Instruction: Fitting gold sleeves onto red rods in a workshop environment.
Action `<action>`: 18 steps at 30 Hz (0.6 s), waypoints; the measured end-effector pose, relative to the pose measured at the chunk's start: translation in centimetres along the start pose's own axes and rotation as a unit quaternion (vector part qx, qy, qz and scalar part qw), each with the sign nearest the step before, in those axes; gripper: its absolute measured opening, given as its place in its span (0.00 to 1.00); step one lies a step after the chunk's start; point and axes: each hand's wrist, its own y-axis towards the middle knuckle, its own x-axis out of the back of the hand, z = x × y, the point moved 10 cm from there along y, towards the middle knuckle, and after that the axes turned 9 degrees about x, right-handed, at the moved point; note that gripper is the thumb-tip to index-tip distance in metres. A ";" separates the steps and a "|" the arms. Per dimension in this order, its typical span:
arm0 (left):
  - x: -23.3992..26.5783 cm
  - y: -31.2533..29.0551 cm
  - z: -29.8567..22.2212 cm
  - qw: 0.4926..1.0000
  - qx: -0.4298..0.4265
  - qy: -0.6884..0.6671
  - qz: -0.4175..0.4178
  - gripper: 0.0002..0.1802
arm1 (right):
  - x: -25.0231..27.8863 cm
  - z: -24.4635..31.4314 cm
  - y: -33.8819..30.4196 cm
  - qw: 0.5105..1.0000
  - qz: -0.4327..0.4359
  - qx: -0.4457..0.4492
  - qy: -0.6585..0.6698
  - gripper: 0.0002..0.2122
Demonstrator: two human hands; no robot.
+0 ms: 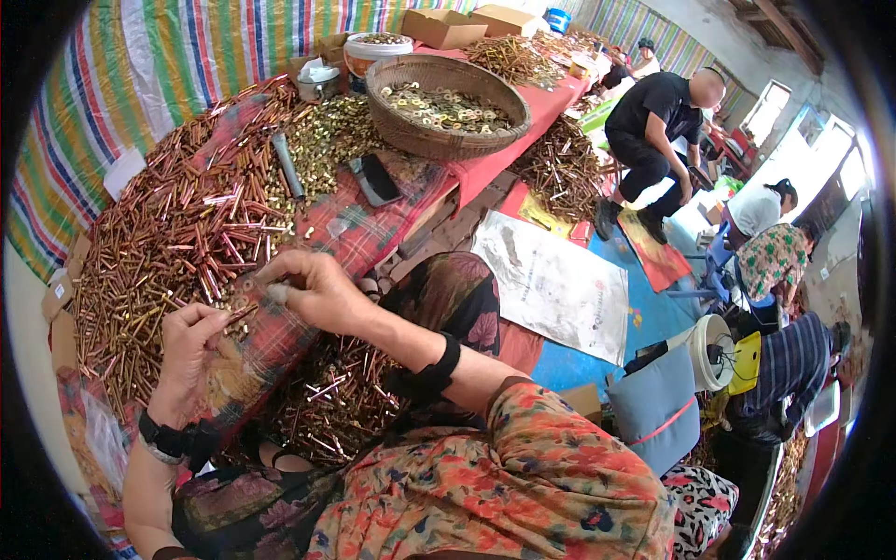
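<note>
Over the near edge of the cloth-covered table, my left hand point(191, 350) is closed in a pinch on a thin metal bolt point(242, 314). My right hand point(317, 291) is just above and to the right of it, thumb and fingertips pressed together; whatever small piece is between them is too small to make out. A large heap of copper-coloured bolts point(177, 215) spreads beyond both hands. Small brassy nuts point(336, 131) lie heaped to its right. More bolts point(327, 397) are piled below the table edge, by my legs.
A woven basket point(448, 142) of washers stands at the far right of the table, before a white bucket point(378, 47). A dark phone point(375, 179) and a grey metal tube point(287, 166) lie nearer. A person in black point(644, 121) sits to the right; others work behind.
</note>
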 end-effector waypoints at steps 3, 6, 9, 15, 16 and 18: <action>0.1 1.0 -0.2 1.000 0.008 0.008 -0.010 0.06 | -0.9 -1.0 0.6 0.999 -0.008 0.020 0.043 0.06; 0.3 1.3 0.1 1.000 0.007 0.002 -0.008 0.06 | -1.7 -1.7 1.1 0.999 -0.001 0.006 0.036 0.06; 0.8 1.1 1.9 0.997 0.059 -0.057 -0.003 0.07 | -2.4 -3.1 1.3 0.997 0.002 -0.029 0.076 0.08; 1.8 1.3 4.4 0.989 0.086 -0.118 -0.021 0.06 | -3.7 -4.1 1.6 1.000 0.020 0.008 0.003 0.07; 2.1 1.2 4.7 0.989 0.089 -0.118 -0.025 0.06 | -4.0 -4.2 1.7 1.000 0.022 0.005 0.006 0.07; 2.4 0.8 5.0 0.985 0.091 -0.146 -0.022 0.06 | -4.3 -4.6 1.7 1.000 0.014 -0.011 -0.005 0.07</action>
